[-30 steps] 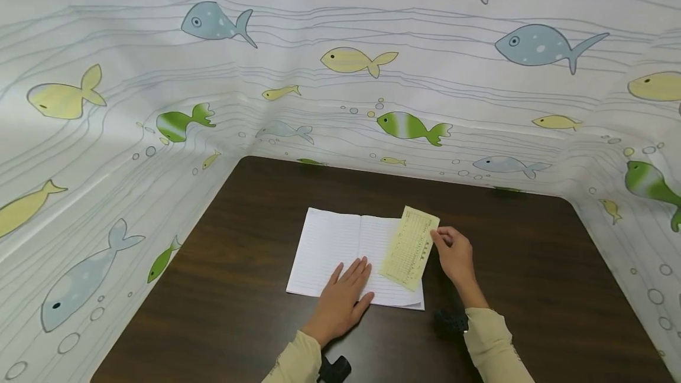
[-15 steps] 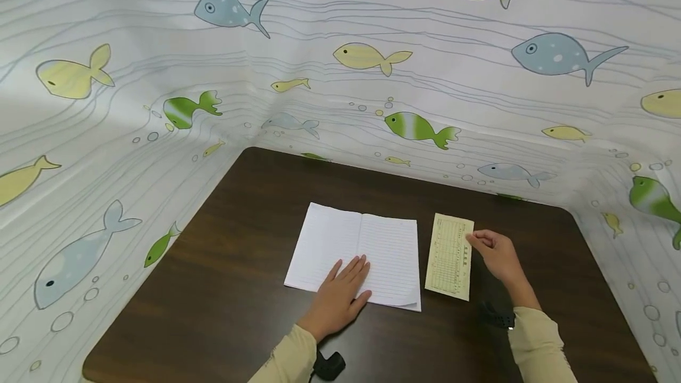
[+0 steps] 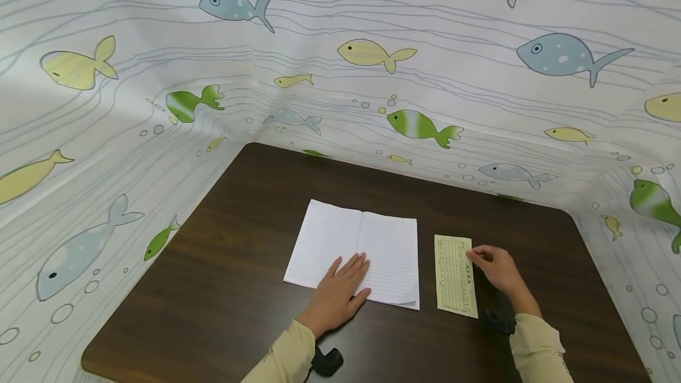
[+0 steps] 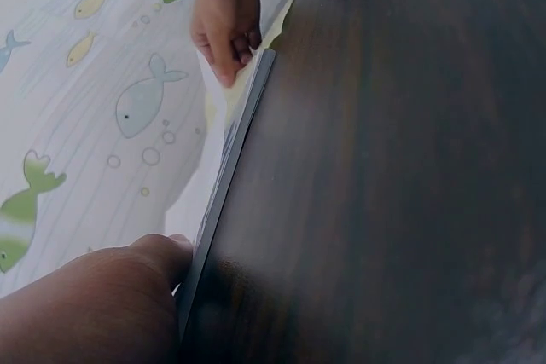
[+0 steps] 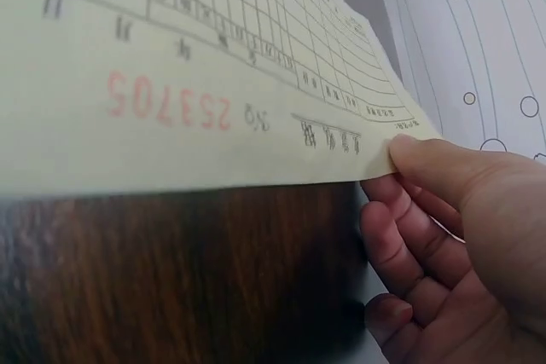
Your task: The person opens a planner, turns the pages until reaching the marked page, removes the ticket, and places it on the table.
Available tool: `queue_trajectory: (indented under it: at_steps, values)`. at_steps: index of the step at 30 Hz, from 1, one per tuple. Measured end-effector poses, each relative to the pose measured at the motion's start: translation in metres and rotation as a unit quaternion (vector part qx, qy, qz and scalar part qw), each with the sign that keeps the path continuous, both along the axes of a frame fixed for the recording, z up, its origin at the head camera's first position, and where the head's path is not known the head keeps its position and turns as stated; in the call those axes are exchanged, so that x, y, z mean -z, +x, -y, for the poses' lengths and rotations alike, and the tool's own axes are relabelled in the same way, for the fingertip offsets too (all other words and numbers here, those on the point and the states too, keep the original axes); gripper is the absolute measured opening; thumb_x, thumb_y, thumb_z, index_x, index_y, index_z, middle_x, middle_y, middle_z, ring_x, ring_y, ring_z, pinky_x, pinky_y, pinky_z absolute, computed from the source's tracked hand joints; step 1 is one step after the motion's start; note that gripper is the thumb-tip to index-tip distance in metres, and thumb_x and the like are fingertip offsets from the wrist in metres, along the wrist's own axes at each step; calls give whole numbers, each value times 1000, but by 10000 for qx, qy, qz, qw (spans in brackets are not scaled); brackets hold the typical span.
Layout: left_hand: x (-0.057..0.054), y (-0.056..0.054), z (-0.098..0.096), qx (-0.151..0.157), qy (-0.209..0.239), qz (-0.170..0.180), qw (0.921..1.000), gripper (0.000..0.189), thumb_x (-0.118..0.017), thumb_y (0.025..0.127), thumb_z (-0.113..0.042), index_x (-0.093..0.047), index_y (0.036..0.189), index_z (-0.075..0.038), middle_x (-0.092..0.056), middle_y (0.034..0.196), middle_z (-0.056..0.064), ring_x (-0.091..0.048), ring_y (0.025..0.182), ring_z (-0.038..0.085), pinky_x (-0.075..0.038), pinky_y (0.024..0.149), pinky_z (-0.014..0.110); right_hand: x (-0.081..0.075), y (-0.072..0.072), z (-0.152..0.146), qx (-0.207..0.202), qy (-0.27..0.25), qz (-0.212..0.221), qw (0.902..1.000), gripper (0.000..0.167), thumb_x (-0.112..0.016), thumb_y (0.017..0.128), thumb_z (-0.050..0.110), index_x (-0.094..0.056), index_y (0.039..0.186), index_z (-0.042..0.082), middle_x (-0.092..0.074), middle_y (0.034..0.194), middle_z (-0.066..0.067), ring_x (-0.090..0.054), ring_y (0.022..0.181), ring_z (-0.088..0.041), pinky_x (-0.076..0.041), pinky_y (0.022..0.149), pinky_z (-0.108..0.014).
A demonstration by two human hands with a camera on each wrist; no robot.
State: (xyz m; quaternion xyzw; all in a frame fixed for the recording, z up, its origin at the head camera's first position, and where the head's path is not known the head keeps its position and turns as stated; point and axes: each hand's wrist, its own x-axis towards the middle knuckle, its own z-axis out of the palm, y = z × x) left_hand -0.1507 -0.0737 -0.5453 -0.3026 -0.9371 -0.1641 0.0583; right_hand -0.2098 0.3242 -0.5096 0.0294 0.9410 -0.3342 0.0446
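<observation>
An open notebook (image 3: 330, 235) with white lined pages lies on the dark wooden table. My left hand (image 3: 340, 291) rests flat on its lower middle, fingers straight across the pages. To the right of the notebook is a pale yellow printed form slip (image 3: 454, 276), with a table grid and a red number, 253705, seen in the right wrist view. My right hand (image 3: 495, 268) pinches the slip's right edge between thumb and forefinger. In the right wrist view the remaining fingers (image 5: 388, 236) curl below the paper. The left wrist view shows the notebook's edge (image 4: 226, 185) from the side.
The dark table (image 3: 223, 247) has rounded far corners. A white sheet (image 3: 298, 22) printed with fish stands around its back and sides. A black wrist camera (image 3: 327, 362) sits at my left wrist.
My right hand has carried the yellow slip from over the notebook's right page to the right, then slightly nearer to me. The left hand stays on the notebook.
</observation>
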Motion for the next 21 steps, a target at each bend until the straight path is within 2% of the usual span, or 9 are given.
queue_trajectory:
  at_steps: [4, 8, 11, 14, 16, 18, 21]
  values:
    - [-1, 1, 0, 6, 36, 23, 10000, 58, -48, 109, -40, -44, 158, -8, -39, 164, 7, -32, 153, 18, -22, 126, 47, 2, 1, -1, 4, 80, -36, 10000, 35, -63, 105, 26, -70, 115, -7, -70, 104, -18, -59, 86, -26, -48, 70, -34]
    - [-1, 2, 0, 29, 15, 25, 10000, 59, -49, 109, -40, -43, 158, -8, -39, 164, 7, -32, 153, 18, -22, 126, 47, 4, 3, -1, 175, 205, -60, 9996, 34, -62, 105, 22, -67, 118, -9, -68, 108, -23, -61, 90, -32, -52, 74, -42]
    - [0, 2, 1, 38, -19, -29, 10000, 59, -50, 108, -40, -45, 157, -7, -40, 163, 7, -34, 153, 19, -23, 125, 48, 4, 6, 3, 306, 351, -149, 9988, 42, -59, 106, 22, -60, 126, -15, -61, 116, -32, -61, 95, -39, -53, 78, -52]
    - [1, 2, 2, 27, -8, -67, 10000, 58, -51, 108, -40, -46, 157, -7, -41, 163, 7, -34, 152, 19, -24, 125, 48, -2, 8, 15, 286, 471, -422, 9976, 50, -56, 107, 22, -51, 135, -20, -49, 127, -40, -60, 101, -46, -52, 80, -59]
    - [2, 2, 2, 27, 47, -62, 10000, 58, -51, 108, -39, -46, 157, -8, -41, 163, 7, -33, 153, 19, -23, 126, 48, -10, 7, 28, 122, 517, -614, 9967, 56, -53, 108, 23, -43, 142, -21, -41, 134, -42, -57, 106, -49, -51, 82, -62]
    - [2, 2, 2, 44, 128, -91, 9999, 57, -50, 108, -39, -46, 156, -7, -41, 163, 8, -34, 153, 20, -23, 125, 48, -20, 7, 47, -145, 593, -887, 9942, 57, -53, 108, 23, -41, 145, -19, -37, 140, -43, -54, 116, -53, -49, 90, -66]
    - [2, 1, 1, 66, 271, -122, 9995, 57, -50, 108, -38, -47, 156, -6, -42, 162, 9, -35, 152, 21, -24, 125, 49, -29, 8, 86, -741, 836, -1333, 9848, 57, -56, 108, 24, -43, 147, -15, -37, 148, -40, -47, 129, -56, -43, 102, -69]
